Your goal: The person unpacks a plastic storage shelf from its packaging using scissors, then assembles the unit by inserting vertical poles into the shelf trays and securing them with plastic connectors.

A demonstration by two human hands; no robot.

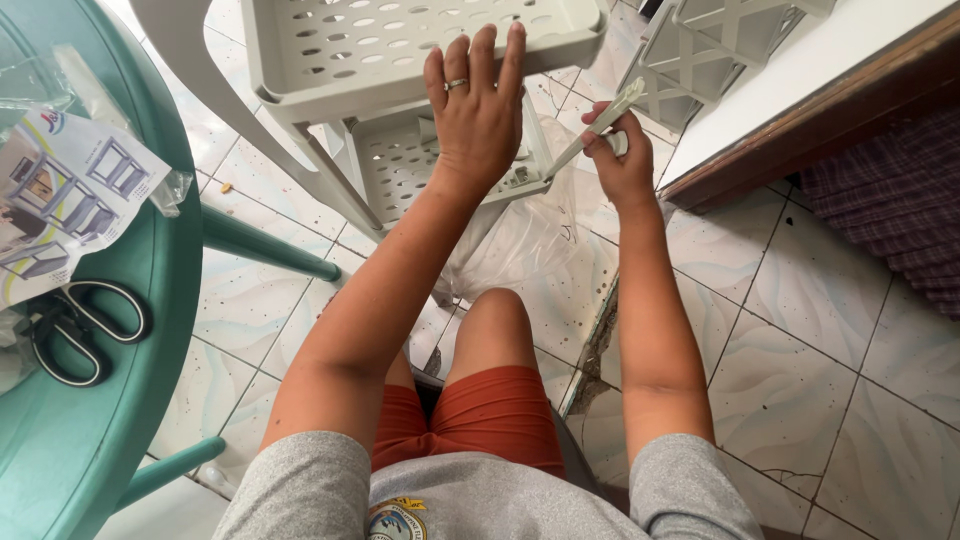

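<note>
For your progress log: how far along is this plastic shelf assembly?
Done: two perforated grey trays stand stacked on posts. In hand: left hand steadies the upper tray; right hand holds a grey post. Left: that post is unfitted, and lattice panels lie aside.

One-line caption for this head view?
Left hand braces a grey perforated shelf while the right hand holds a thin grey bar beside it, above a tiled floor.

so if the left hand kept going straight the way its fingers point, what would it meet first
Probably the upper perforated shelf tray: the left hand has its fingers pointing up, already overlapping the tray's front rim, though depth is unclear.
</note>
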